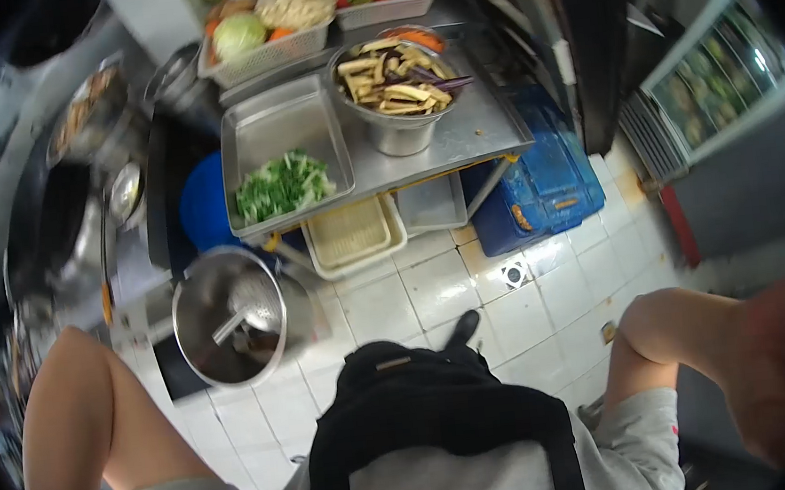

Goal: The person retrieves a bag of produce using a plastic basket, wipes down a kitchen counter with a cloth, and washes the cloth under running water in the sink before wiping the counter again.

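Observation:
My left arm (66, 437) is bent at the elbow on the left, and its hand lies outside the picture. On the right, my right arm (683, 321) is raised and bent close to the camera. A dark, blurred patch of skin at the right edge may be my right hand (782, 368); its fingers do not show. I see neither hand touching anything. In front of me, a metal tray (281, 114) with chopped greens (283, 185) stands on a steel table (481, 132). Beside it, a metal bowl of cut eggplant (395, 79) rests on a metal pot (401, 137).
A big steel pot (178, 322) with a perforated ladle (252, 306) stands at left. Vegetable baskets (271, 58) sit at the table's back. A blue lidded box (547, 183) is on the tiled floor (425, 289) to the right, near a glass-door fridge (716, 72).

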`<move>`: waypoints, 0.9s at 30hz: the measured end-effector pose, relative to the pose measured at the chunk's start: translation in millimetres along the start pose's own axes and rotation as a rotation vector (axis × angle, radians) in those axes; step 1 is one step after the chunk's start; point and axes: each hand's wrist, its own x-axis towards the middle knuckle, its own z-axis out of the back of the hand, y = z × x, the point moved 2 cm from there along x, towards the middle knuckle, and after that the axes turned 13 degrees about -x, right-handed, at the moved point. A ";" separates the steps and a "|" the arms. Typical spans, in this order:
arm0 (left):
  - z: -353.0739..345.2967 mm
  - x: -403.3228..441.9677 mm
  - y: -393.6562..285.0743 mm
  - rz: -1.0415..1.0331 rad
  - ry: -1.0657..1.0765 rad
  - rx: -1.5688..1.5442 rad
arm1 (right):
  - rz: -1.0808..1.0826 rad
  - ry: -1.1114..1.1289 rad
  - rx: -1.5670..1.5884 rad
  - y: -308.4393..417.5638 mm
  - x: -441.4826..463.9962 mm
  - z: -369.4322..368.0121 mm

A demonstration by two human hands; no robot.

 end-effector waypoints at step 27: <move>-483.4 -362.3 -304.8 2.746 -0.430 -0.107 | -0.517 1.763 1.244 216.5 -387.3 -583.7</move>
